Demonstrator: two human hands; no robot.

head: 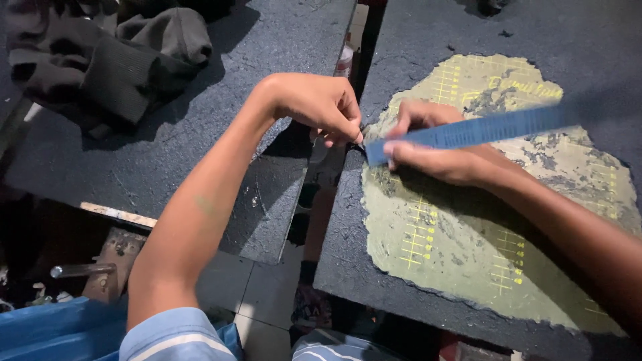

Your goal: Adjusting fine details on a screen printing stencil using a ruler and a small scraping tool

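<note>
Head view, the only one I have. Count: two hands, one blue ruler (468, 130), one worn cutting mat (468, 234), two dark tabletops, one heap of dark cloth (107, 60).

The ruler is a long flat blue strip with fine marks along one edge, blurred toward its right end. It lies slanted, near end at centre by the mat's left edge, far end rising off to the right. It sits over the upper part of the mat.

The mat is yellow-green with yellow grid lines, its surface badly scraped and its outline ragged. It rests on the right tabletop (401, 294), which is dark and rough.

My right hand (435, 150) lies palm down on the mat, fingers curled over and under the ruler's near end, clamping it. Forearm runs in from the lower right.

My left hand (321, 107) reaches across from the lower left, wrist bent, fingertips pinched together right at the ruler's tip. Whether anything is in that pinch, I cannot tell; too small and dark.

Left tabletop (200, 134) is well apart across a gap, with the cloth heap at its far left corner. Light blue sleeve (177, 337) at the near edge.
</note>
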